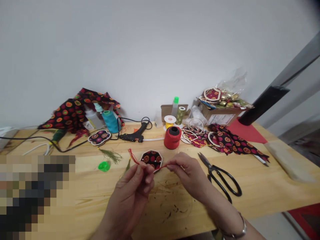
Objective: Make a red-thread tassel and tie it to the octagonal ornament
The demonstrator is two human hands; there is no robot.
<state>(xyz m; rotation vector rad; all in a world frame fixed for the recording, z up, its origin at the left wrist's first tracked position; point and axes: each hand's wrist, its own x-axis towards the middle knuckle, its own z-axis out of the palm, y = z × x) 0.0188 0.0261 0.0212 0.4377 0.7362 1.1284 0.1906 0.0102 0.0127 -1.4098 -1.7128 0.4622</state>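
Observation:
Red thread (133, 156) runs between my two hands above the table, in a small bundle whose loose end sticks up past my left fingers. My left hand (136, 181) pinches this bundle between thumb and fingers. To its right, my right hand (186, 171) grips the other stretch of thread with closed fingertips. Just behind the hands lies an octagonal, light-rimmed piece covered in dark patterned fabric (151, 158), its lower edge partly hidden by them. A spool of red thread (172, 137) stands beyond, and black-handled scissors (220, 176) lie right of my right hand.
A black glue gun (135, 133), a teal thread cone (111, 121) and a flower-shaped fabric piece with a green tassel (99, 137) are at back left. A green cap (104, 166) sits left of my hands. At back right are patterned fabric (228, 138) and a cardboard box (217, 115).

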